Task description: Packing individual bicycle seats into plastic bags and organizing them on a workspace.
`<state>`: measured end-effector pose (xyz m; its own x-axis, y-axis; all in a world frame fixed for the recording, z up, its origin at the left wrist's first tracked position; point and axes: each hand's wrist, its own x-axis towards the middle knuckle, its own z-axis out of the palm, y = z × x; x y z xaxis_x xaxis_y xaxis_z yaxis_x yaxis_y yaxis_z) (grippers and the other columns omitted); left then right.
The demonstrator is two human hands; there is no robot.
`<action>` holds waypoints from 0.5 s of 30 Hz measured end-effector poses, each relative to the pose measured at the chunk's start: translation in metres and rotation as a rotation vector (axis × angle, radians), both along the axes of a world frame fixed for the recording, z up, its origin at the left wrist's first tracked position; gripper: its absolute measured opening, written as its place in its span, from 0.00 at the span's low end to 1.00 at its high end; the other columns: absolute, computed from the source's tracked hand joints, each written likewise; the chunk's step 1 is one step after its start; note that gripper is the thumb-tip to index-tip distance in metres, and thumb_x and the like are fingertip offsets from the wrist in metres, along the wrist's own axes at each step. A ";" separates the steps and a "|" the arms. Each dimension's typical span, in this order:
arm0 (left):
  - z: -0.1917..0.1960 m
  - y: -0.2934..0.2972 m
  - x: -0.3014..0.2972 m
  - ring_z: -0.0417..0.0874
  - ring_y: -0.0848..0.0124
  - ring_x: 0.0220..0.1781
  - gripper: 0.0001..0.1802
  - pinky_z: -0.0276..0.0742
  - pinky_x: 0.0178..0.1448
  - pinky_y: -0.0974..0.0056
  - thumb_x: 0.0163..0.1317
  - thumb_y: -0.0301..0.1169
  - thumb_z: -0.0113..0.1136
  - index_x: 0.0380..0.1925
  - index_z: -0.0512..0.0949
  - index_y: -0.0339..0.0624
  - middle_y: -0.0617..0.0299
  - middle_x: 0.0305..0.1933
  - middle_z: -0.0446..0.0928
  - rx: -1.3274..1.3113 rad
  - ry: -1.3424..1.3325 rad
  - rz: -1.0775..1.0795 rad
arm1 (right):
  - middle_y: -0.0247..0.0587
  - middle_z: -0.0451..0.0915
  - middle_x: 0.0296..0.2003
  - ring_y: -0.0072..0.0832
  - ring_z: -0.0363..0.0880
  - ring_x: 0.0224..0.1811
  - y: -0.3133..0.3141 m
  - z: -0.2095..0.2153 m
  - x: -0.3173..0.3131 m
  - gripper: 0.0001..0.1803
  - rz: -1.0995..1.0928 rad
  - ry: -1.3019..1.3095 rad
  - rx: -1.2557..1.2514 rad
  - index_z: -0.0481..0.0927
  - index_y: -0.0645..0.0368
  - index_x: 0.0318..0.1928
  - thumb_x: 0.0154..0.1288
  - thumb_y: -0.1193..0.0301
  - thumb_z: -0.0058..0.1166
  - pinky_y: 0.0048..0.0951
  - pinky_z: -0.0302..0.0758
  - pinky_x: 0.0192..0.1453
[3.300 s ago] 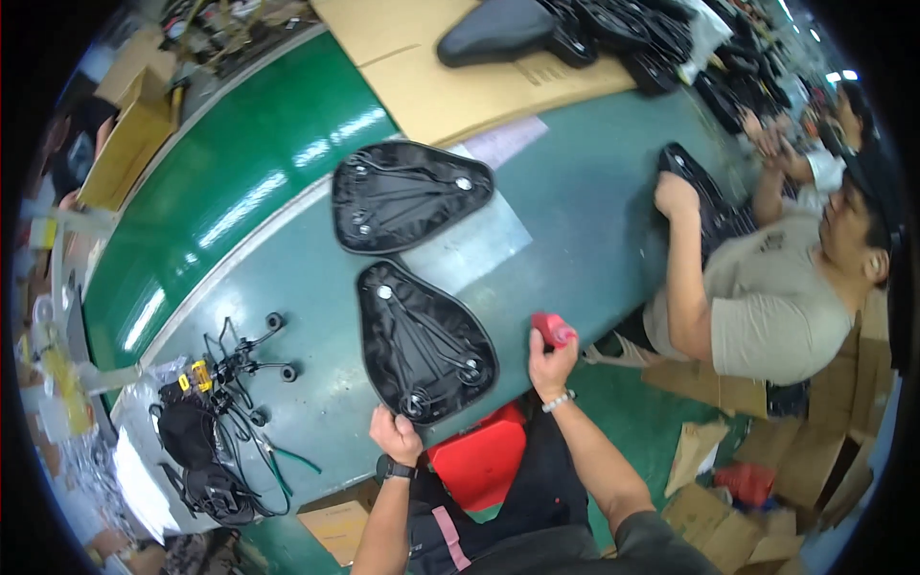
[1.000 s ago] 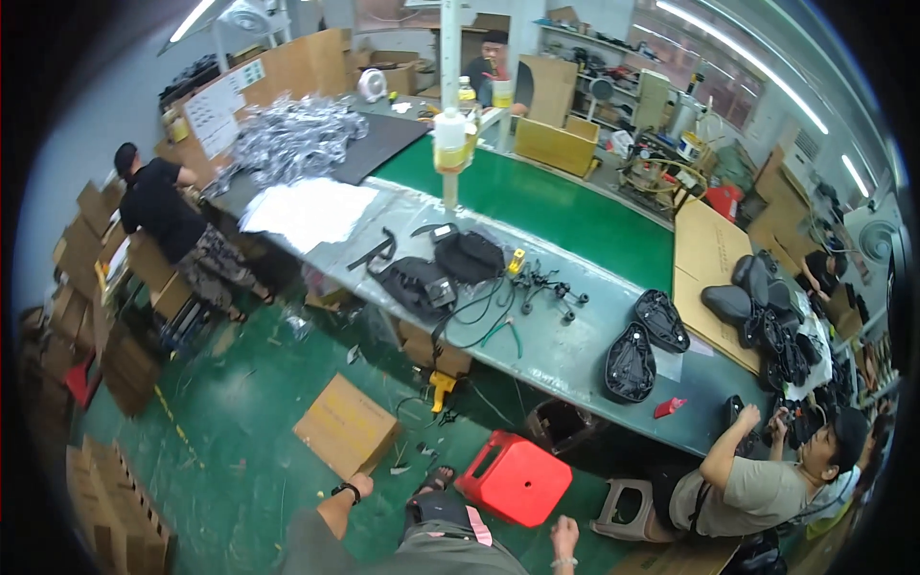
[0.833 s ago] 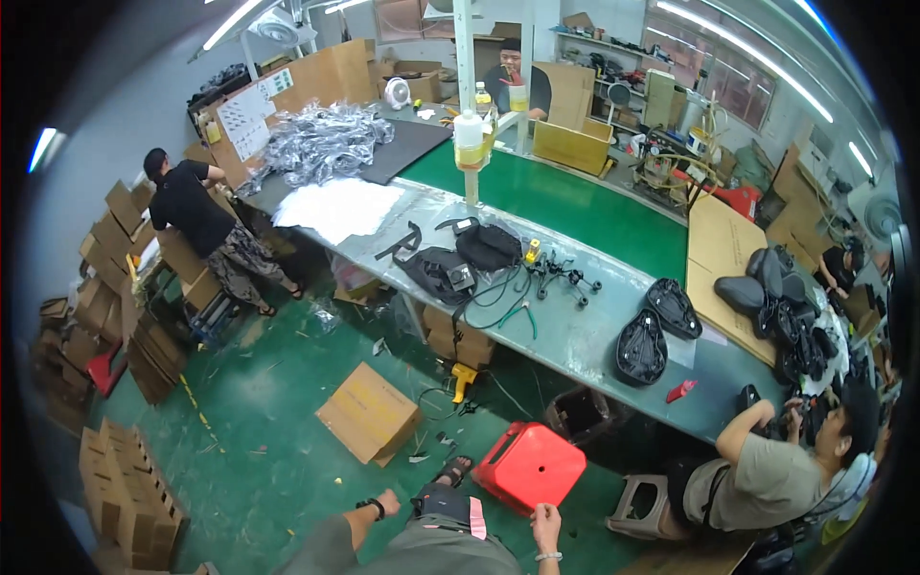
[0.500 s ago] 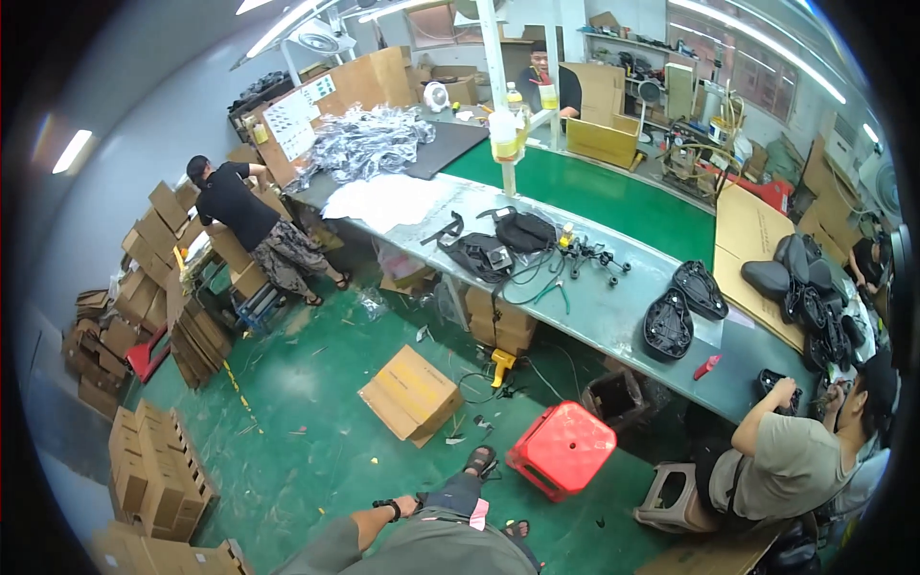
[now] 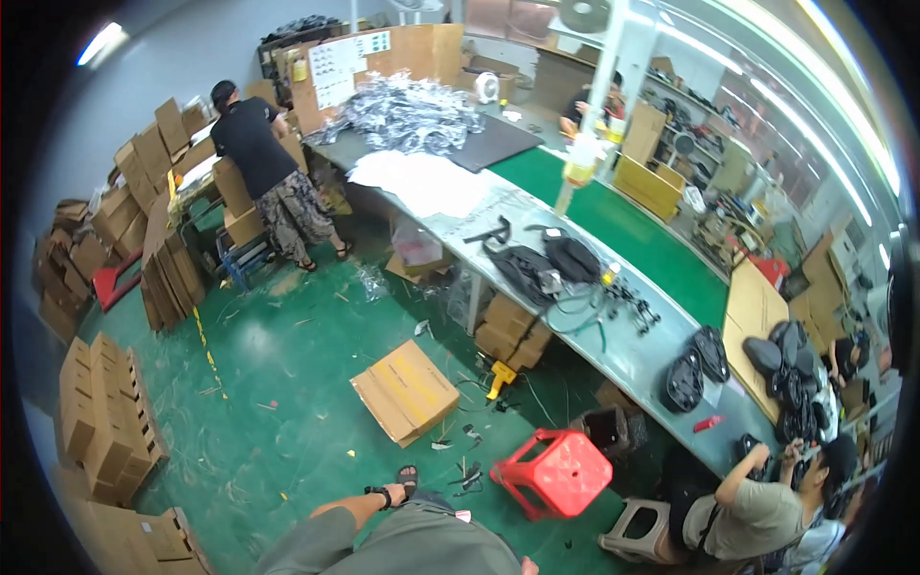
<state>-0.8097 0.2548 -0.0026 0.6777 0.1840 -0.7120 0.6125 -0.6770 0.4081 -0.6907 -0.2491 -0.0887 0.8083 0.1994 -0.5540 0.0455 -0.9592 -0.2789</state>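
My left hand (image 5: 395,494), with a dark band at the wrist, hangs beside my leg above the green floor. Its fingers are too small to make out, and nothing visible sticks out of it. Only a bit of my right hand (image 5: 528,566) shows at the lower edge, its fingers hidden. Nearest to the right hand is a red plastic stool (image 5: 565,471). Ahead of my feet a closed cardboard box (image 5: 405,393) lies on the floor, with a yellow power tool (image 5: 500,380) beyond its right side.
A long metal workbench (image 5: 613,340) runs diagonally, bearing black bags (image 5: 537,268), black moulded shells (image 5: 684,380) and plastic wrap (image 5: 412,115). One person (image 5: 757,508) sits at its right end; another (image 5: 259,163) stands among cartons. Stacked boxes (image 5: 107,422) stand on a pallet at left.
My view has turned and shifted, so the bench and seated person sit lower. The red stool now shows its legs. My right hand has come into sight at the lower edge.
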 end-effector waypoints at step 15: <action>0.014 0.155 -0.284 0.85 0.57 0.34 0.24 0.77 0.44 0.54 0.63 0.45 0.44 0.25 0.85 0.43 0.53 0.29 0.84 -0.095 -0.246 1.660 | 0.44 0.78 0.16 0.30 0.77 0.17 0.489 0.042 0.140 0.19 0.243 0.180 0.368 0.81 0.71 0.27 0.56 0.61 0.55 0.32 0.73 0.24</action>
<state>-1.0941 0.4094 0.0109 -0.1029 0.7298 -0.6758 0.5088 0.6224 0.5947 -0.5509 0.2401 -0.0466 0.6112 0.5802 -0.5383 0.1760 -0.7627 -0.6223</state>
